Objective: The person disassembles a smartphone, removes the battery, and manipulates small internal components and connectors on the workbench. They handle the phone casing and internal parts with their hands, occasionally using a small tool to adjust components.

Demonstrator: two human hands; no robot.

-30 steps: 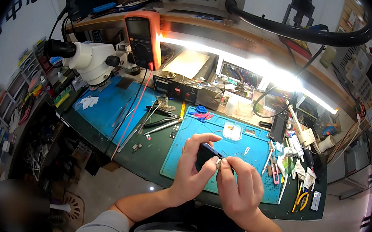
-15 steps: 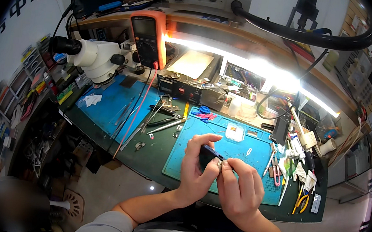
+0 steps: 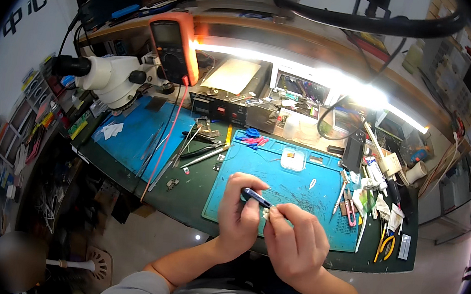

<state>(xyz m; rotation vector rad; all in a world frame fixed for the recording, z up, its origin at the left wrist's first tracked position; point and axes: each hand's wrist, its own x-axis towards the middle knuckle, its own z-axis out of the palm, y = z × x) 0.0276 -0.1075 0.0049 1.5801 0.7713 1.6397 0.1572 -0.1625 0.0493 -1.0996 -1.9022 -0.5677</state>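
Note:
A dark, slim phone (image 3: pixel 256 198) is held over the front of the blue work mat, turned so that mainly its narrow edge shows. My left hand (image 3: pixel 234 215) is closed around it, fingers behind and thumb in front. At the phone's near right end, my right hand (image 3: pixel 297 245) pinches with thumb and forefinger. A small pale piece (image 3: pixel 266 213) shows at those fingertips, too small to name. Whether it is attached to the phone I cannot tell.
The blue mat (image 3: pixel 230 172) carries a small clear box (image 3: pixel 292 159) and blue and pink picks. Tweezers, pliers (image 3: pixel 387 248) and crumpled tissues crowd its right side. A microscope (image 3: pixel 109 78) and an orange multimeter (image 3: pixel 172 50) stand at the left, the meter's leads hanging across the bench.
The phone has turned to a more edge-on angle, hiding its broad face. Both hands have shifted slightly left, and the whole view has moved a little. The grips remain.

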